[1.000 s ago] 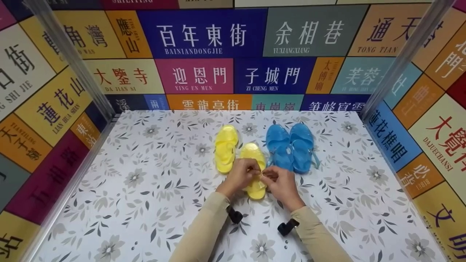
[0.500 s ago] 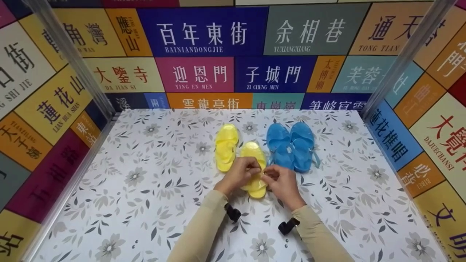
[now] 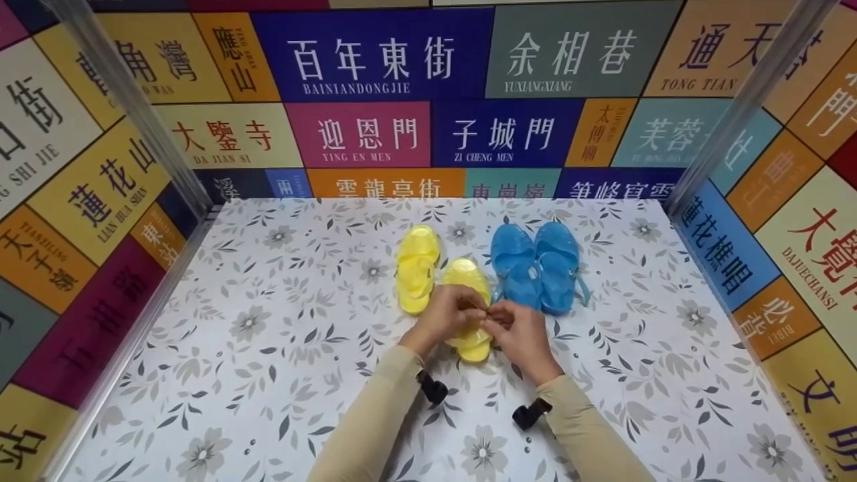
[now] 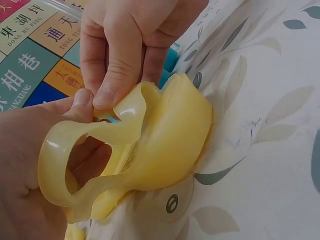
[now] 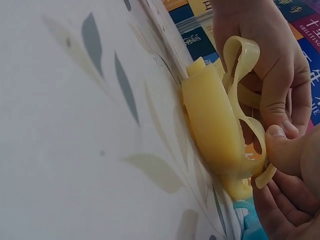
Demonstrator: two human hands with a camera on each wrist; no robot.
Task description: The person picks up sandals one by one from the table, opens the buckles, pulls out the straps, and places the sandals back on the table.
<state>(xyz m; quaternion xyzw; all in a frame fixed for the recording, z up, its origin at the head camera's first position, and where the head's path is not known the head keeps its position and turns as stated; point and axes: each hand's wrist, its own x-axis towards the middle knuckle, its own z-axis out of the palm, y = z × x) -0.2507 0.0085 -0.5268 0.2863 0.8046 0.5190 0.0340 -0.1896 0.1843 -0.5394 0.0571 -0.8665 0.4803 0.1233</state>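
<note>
A yellow jelly sandal [image 3: 463, 271] lies on the floral surface beneath both hands, its toe toward the back wall. My left hand [image 3: 450, 314] pinches the sandal's strap [image 4: 55, 160] near the buckle, thumb and fingertips together. From the other side, my right hand [image 3: 521, 335] pinches the strap end with thumb and index finger. In the wrist views the two thumbs nearly meet, and the fingers cover most of the buckle. The strap stands in a raised loop above the heel. To the left lies the other yellow sandal [image 3: 416, 268], with neither hand on it.
Two blue sandals [image 3: 512, 244] lie side by side just right of the hands, one with a loose strap end [image 3: 583, 292] sticking out. A white floral sheet [image 3: 281, 381] covers the surface. Walls with coloured name panels [image 3: 371, 53] enclose the back and sides.
The fingertips of both hands have come closer together at the strap, and the left fingers have shifted slightly over it. The sandals stay in place; the head view tilts a little.
</note>
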